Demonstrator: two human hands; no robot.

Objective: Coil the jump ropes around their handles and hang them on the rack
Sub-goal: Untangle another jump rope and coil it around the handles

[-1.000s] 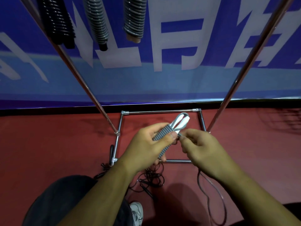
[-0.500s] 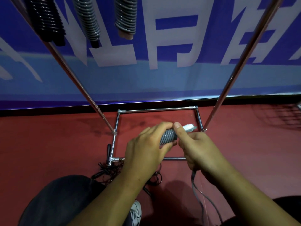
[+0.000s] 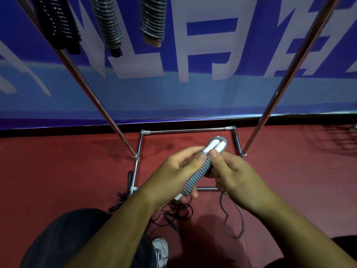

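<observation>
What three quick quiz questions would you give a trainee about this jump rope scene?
1. True or false: the left hand and right hand both hold the grey jump rope.
2. How many coiled ropes hang on the rack?
3. The loose tail hangs below: A the left hand, B the right hand, C the rack.
Key: 1 true; 2 three; 3 B.

The floor bears rack base and black ropes.
</observation>
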